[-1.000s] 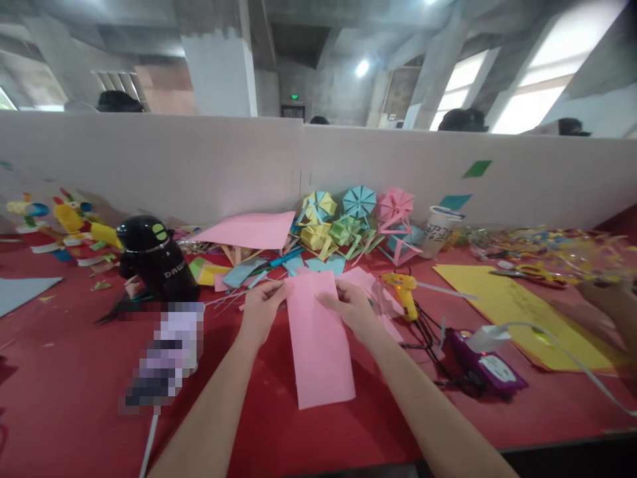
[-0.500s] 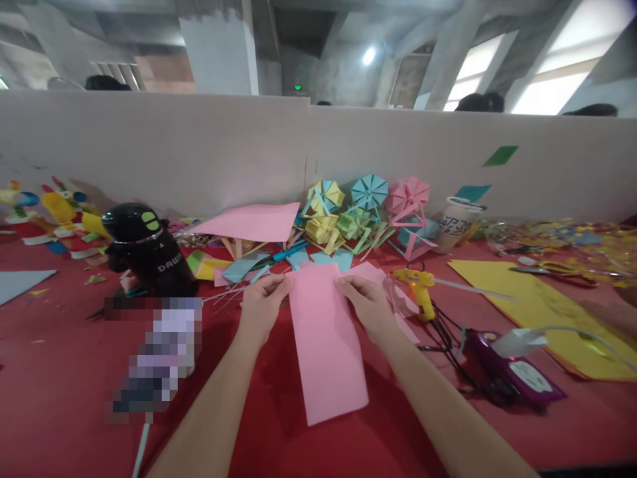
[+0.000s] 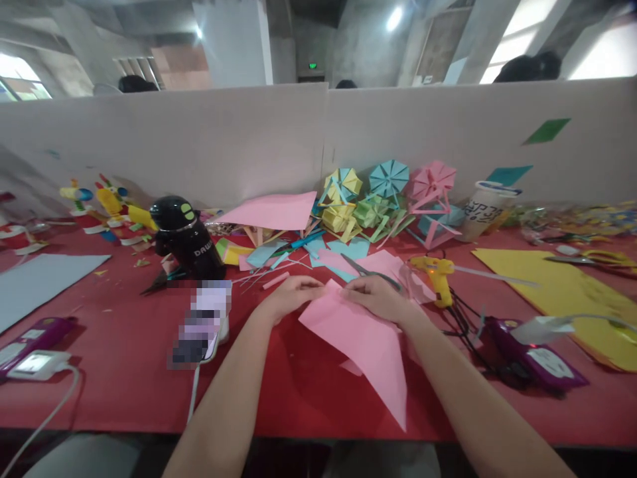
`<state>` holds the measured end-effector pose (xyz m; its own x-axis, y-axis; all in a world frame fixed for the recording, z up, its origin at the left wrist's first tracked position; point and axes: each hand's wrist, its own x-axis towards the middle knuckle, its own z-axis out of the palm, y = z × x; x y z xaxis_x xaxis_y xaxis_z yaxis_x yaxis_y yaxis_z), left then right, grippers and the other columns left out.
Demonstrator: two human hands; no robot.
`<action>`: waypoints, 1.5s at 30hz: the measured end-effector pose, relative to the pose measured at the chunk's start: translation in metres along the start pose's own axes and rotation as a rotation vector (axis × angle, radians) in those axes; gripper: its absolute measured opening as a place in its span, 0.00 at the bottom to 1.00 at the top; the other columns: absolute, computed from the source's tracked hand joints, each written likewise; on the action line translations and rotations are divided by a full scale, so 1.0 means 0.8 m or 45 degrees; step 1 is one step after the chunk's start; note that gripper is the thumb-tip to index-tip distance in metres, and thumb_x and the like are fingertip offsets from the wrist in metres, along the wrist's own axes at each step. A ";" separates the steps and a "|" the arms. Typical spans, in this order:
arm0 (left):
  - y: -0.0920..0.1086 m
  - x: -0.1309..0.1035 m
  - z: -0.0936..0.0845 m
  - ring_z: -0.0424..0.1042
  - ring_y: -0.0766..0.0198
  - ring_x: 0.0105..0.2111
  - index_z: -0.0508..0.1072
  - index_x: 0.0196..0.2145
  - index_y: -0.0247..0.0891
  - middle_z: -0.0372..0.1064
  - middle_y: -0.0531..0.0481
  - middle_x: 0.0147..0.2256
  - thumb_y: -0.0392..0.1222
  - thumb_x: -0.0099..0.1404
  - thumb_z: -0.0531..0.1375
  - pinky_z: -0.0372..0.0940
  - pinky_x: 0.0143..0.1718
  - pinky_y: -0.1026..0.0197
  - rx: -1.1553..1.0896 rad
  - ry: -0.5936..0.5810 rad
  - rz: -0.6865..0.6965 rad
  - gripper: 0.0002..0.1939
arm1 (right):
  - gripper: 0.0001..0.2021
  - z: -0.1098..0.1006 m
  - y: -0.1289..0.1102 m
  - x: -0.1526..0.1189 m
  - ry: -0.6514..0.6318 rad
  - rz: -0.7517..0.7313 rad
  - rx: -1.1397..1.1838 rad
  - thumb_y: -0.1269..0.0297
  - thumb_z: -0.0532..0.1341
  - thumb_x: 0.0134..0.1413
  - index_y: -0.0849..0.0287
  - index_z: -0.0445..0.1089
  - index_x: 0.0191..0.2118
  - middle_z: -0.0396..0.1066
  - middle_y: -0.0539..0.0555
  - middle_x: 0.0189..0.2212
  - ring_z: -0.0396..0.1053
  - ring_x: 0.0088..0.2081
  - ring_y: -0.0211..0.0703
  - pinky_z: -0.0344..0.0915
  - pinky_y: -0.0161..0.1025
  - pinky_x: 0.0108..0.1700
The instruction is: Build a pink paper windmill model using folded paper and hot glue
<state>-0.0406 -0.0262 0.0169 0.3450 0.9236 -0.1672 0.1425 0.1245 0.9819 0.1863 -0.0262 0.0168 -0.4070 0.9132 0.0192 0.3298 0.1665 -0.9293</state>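
Observation:
Both hands are at a sheet of pink paper over the red tabletop. My left hand pinches its upper left corner between thumb and fingers. Close beside it, my right hand grips the top edge, fingers curled over. The paper slants down to the right and ends in a point; a small pink flap shows under its lower left edge. Just beyond my right hand lies a pair of scissors, partly hidden by the hand, on more pink paper.
Paper wheel models stand against the white partition. A black bottle and a phone are on the left. To the right are a yellow glue gun, a purple power strip, yellow sheets and a cup.
The pink paper has turned from an upright strip to a slanting, pointed shape. My hands have come closer together at its top. The view has shifted, and scissors now show behind my right hand.

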 end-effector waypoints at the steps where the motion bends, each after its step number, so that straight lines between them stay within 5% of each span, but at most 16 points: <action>1: 0.000 -0.001 0.002 0.72 0.62 0.32 0.81 0.35 0.38 0.77 0.46 0.34 0.48 0.55 0.68 0.63 0.32 0.63 0.046 -0.055 0.030 0.13 | 0.18 0.003 -0.002 0.000 -0.064 -0.007 0.001 0.46 0.66 0.46 0.58 0.77 0.26 0.67 0.48 0.20 0.57 0.23 0.35 0.51 0.34 0.25; 5: 0.002 0.001 0.010 0.70 0.63 0.28 0.81 0.28 0.37 0.76 0.48 0.28 0.49 0.56 0.67 0.61 0.30 0.63 0.188 -0.058 0.151 0.11 | 0.18 0.015 -0.005 0.000 -0.136 0.005 0.019 0.47 0.67 0.47 0.59 0.75 0.23 0.63 0.46 0.17 0.53 0.21 0.32 0.48 0.34 0.24; 12: -0.002 0.011 -0.019 0.71 0.62 0.27 0.79 0.23 0.39 0.76 0.49 0.25 0.44 0.51 0.67 0.66 0.31 0.62 0.229 0.257 0.357 0.06 | 0.13 -0.003 -0.002 -0.003 -0.163 0.088 0.119 0.52 0.69 0.44 0.58 0.78 0.27 0.73 0.49 0.23 0.63 0.25 0.36 0.57 0.35 0.28; 24: -0.008 0.013 -0.057 0.72 0.60 0.32 0.80 0.26 0.38 0.77 0.48 0.30 0.47 0.52 0.67 0.66 0.37 0.58 0.303 0.419 0.360 0.09 | 0.19 -0.006 -0.005 -0.005 -0.093 0.044 0.053 0.45 0.65 0.48 0.59 0.72 0.29 0.67 0.48 0.25 0.60 0.28 0.36 0.56 0.36 0.31; 30: -0.008 0.008 -0.070 0.71 0.59 0.35 0.79 0.29 0.38 0.77 0.48 0.32 0.49 0.53 0.67 0.66 0.40 0.57 0.302 0.502 0.351 0.11 | 0.24 -0.027 0.004 -0.002 0.066 0.089 -0.107 0.39 0.64 0.44 0.58 0.66 0.23 0.55 0.46 0.20 0.51 0.25 0.34 0.47 0.37 0.28; 35: -0.015 0.009 -0.074 0.71 0.62 0.31 0.77 0.27 0.37 0.75 0.50 0.29 0.42 0.54 0.64 0.66 0.39 0.57 0.356 0.350 0.197 0.06 | 0.22 -0.036 0.013 0.001 0.272 0.108 -0.047 0.43 0.66 0.40 0.60 0.71 0.26 0.59 0.48 0.22 0.53 0.26 0.35 0.49 0.37 0.29; 41: -0.012 0.009 -0.055 0.76 0.59 0.40 0.77 0.37 0.38 0.78 0.47 0.38 0.34 0.56 0.60 0.67 0.47 0.55 0.741 0.223 0.342 0.10 | 0.18 -0.029 0.019 0.005 0.217 0.068 -0.012 0.48 0.67 0.38 0.61 0.73 0.26 0.62 0.48 0.22 0.55 0.26 0.35 0.52 0.37 0.29; 45: 0.005 0.005 -0.021 0.75 0.53 0.48 0.79 0.37 0.41 0.79 0.47 0.43 0.43 0.64 0.58 0.62 0.54 0.49 1.087 0.252 0.437 0.09 | 0.17 -0.023 0.017 0.007 0.196 0.037 -0.054 0.50 0.66 0.42 0.62 0.74 0.28 0.63 0.48 0.22 0.56 0.26 0.35 0.54 0.36 0.30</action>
<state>-0.0541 -0.0160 0.0214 0.3415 0.9151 0.2144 0.7214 -0.4015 0.5643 0.2039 -0.0121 0.0109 -0.2623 0.9636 0.0517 0.3765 0.1515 -0.9139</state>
